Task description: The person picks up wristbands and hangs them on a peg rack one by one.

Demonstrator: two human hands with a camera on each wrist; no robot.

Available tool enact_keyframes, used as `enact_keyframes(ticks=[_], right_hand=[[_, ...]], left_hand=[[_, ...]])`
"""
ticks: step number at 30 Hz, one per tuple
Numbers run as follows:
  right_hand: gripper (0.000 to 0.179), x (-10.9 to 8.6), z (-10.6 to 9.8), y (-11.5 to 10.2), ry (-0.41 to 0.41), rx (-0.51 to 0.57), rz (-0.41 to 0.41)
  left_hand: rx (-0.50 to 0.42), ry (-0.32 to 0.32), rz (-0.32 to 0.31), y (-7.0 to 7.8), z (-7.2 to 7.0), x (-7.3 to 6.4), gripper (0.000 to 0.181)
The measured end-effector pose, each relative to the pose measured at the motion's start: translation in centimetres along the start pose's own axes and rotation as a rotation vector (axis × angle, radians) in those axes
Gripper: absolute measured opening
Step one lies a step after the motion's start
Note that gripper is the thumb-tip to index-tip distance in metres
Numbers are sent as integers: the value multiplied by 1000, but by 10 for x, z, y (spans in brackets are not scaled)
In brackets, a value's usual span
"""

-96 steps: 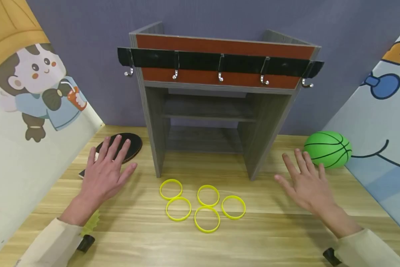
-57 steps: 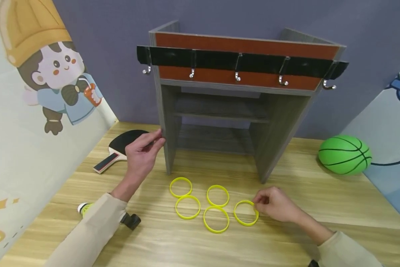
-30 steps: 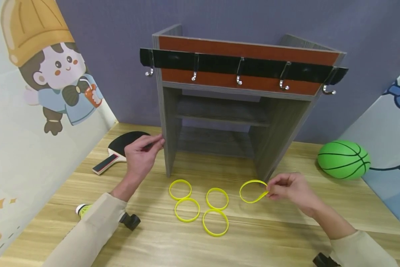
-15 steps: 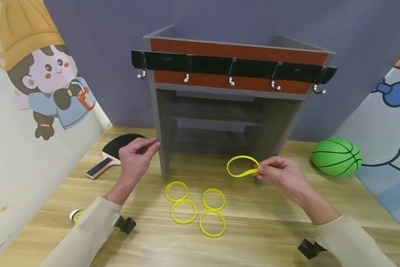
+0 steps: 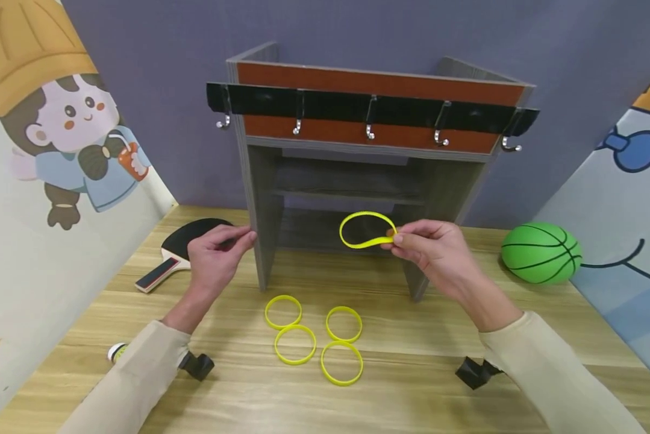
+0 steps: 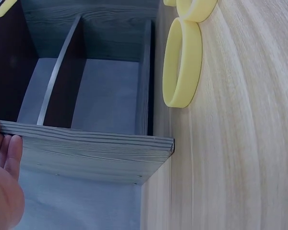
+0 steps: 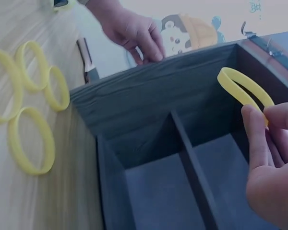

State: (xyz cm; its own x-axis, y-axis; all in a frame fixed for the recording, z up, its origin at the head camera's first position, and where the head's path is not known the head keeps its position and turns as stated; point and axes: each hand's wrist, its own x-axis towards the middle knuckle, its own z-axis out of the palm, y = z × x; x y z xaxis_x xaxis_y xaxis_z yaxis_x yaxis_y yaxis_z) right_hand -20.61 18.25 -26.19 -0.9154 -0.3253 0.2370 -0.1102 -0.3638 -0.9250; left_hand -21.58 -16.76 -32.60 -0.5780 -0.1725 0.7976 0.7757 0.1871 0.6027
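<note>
One thin, rubbery-looking yellow band (image 5: 372, 243), bent into a teardrop, is lifted, pinched by the right hand (image 5: 435, 250); four circular bands (image 5: 342, 342) lie below that hand on the wood-grained table (image 5: 411, 386). The left hand (image 5: 214, 259) pinches the streaky grey rack (image 5: 252, 211); shiny curved hooks (image 5: 370, 132) sit above both hands.

A green ball (image 5: 541, 253) with black basketball lines sits on the wooden tabletop (image 5: 406, 392), near the right wall (image 5: 590, 211) with its blue and orange shapes. At left lies a black paddle (image 5: 186, 238), a partly hidden white-ended object (image 5: 117, 352) nearer the viewer. A cartoon figure (image 5: 81, 129) in a yellow hat decorates the left wall (image 5: 21, 271).
</note>
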Motion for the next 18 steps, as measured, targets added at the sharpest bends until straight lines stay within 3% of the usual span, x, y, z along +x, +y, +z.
enact_keyframes(ticks=[4,9,18], right_hand=[[11,10,15,-6,9,11,-7],[6,20,28,-14,10,24,1],[6,34,51,-22,-33,75,-32]], left_hand=[[12,-12,-2,14,2,2,12],[-7,-28,-17,16,1,2,12],[-40,-24,-25,-11,-4,-1,15]])
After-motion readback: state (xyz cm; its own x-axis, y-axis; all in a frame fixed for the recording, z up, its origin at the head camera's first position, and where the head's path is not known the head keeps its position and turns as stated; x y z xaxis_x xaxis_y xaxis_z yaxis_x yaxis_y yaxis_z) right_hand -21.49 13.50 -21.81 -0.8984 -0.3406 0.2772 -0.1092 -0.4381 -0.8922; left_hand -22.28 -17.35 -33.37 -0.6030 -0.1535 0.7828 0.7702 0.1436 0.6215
